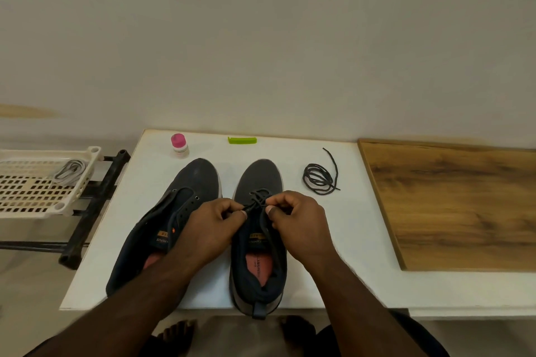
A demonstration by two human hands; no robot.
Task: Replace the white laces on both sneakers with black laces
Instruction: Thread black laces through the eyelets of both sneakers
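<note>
Two dark sneakers stand side by side on the white table (333, 240), toes away from me. The left sneaker (185, 191) has bare eyelets with no lace in them. The right sneaker (261, 177) carries a black lace (256, 197) through its front eyelets. My left hand (214, 223) pinches one strand of this lace over the tongue. My right hand (295, 217) pinches the other strand, close beside the left. A second black lace (320, 180) lies coiled on the table right of the shoes. White laces (71, 171) lie bundled in a cream basket.
The cream slotted basket (34, 191) rests on a black metal frame (92, 206) left of the table. A small pink-capped bottle (179, 145) and a green plastic piece (242, 140) sit at the table's far edge. A wooden board (452, 203) covers the right side.
</note>
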